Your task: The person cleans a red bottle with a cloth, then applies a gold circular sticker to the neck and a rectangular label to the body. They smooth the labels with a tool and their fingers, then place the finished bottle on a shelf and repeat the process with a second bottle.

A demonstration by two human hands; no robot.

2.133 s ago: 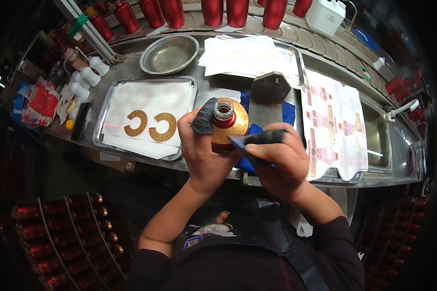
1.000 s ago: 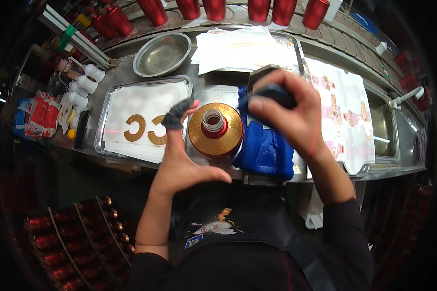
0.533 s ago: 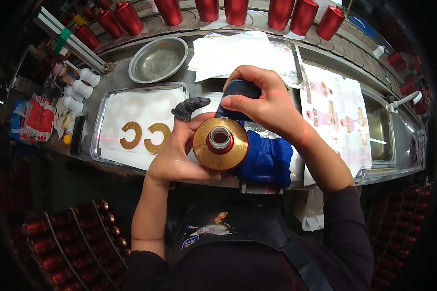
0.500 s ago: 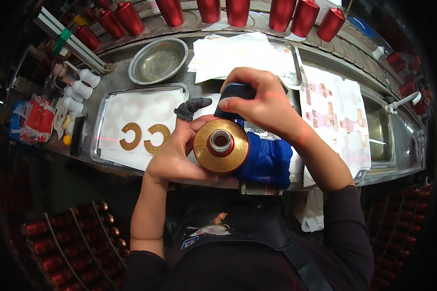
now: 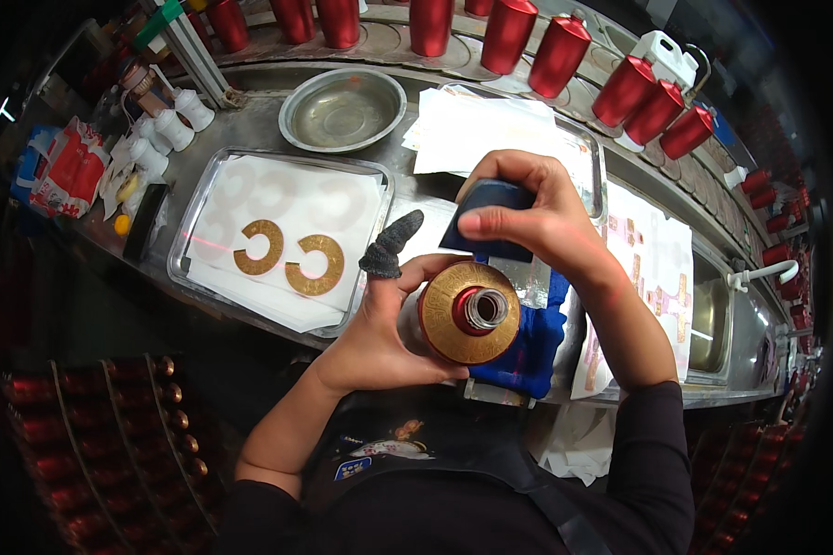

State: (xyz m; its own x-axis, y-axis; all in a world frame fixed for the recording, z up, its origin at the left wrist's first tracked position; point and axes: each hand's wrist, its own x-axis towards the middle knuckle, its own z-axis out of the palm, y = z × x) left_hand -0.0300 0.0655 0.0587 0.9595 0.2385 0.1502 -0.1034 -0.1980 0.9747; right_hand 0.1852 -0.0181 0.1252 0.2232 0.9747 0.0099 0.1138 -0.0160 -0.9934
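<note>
My left hand (image 5: 366, 338) is wrapped round a red bottle (image 5: 470, 310) whose open, threaded neck points up toward me and tilts to the right. A gold ring-shaped label (image 5: 442, 319) covers its shoulder. A dark grey knitted finger sleeve (image 5: 393, 245) sits on one raised finger of that hand. Just beyond the bottle, my right hand (image 5: 553, 222) pinches a flat dark blue scraper-like piece (image 5: 489, 205) between thumb and fingers. Under and beside the bottle lies a wet-looking blue cloth (image 5: 539, 347). Two loose gold C-shaped labels (image 5: 319, 268) lie on white paper at the left.
A metal tray (image 5: 180, 245) holds the white paper. Behind it stands a round metal bowl (image 5: 342, 111). Paper sheets (image 5: 481, 125) are stacked at the back, near red bottles (image 5: 560, 57) on a conveyor. At right are a label sheet (image 5: 652, 277) and a sink (image 5: 710, 338).
The view has turned, shifting the bench within it. The bottle's neck now leans right instead of facing straight up. My right hand still holds the dark blue piece, its face now tilted differently.
</note>
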